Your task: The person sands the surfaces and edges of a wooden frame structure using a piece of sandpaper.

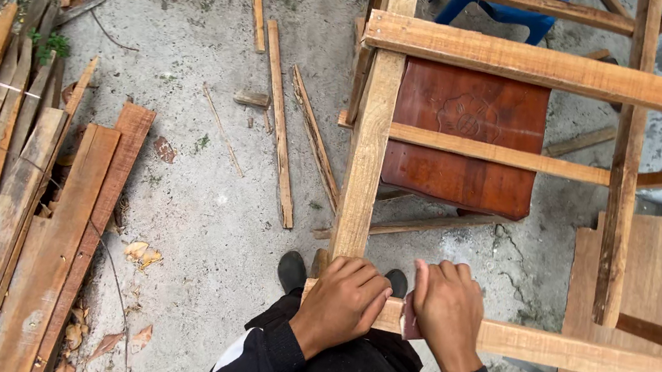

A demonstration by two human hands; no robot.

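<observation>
Both hands are resting on pale wooden frame rail [570,352], near edge, its long axis running left-right. Left hand [341,301] is curled over the corner joint w/ fingers bent; right hand [446,306] is pinching small reddish sandpaper piece [409,318] against rail. Plank stack [9,206] is lying far left.

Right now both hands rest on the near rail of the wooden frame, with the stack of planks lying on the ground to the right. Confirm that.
Not quite. In the head view both hands, left hand and right hand, rest on the near rail of the wooden frame, but the stack of planks lies on the ground to the left.
</observation>
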